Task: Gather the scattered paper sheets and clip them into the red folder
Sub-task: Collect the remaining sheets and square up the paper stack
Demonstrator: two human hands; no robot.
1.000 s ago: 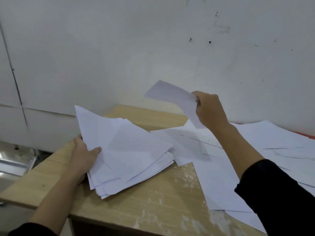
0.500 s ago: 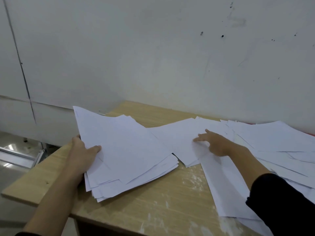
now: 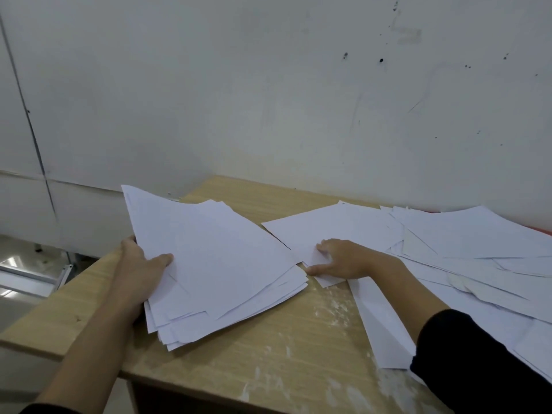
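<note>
The left hand grasps the gathered stack by its left edge, thumb on top, at centre left; the stack's far corner juts past the table edge. The right hand lies flat, fingers spread, pressing a loose sheet at centre. Scattered sheets cover the right side, and a red sliver at far right is likely the folder. Paper is light, limp and slippery, so sliding a sheet and then pinching its edge should work. Bare wood at lower centre leaves room for squaring up.

Dim, flat, bluish light on my side; faint soft shadows on the counter. Glare on the floor at left. Everything slightly soft, edges bent.
</note>
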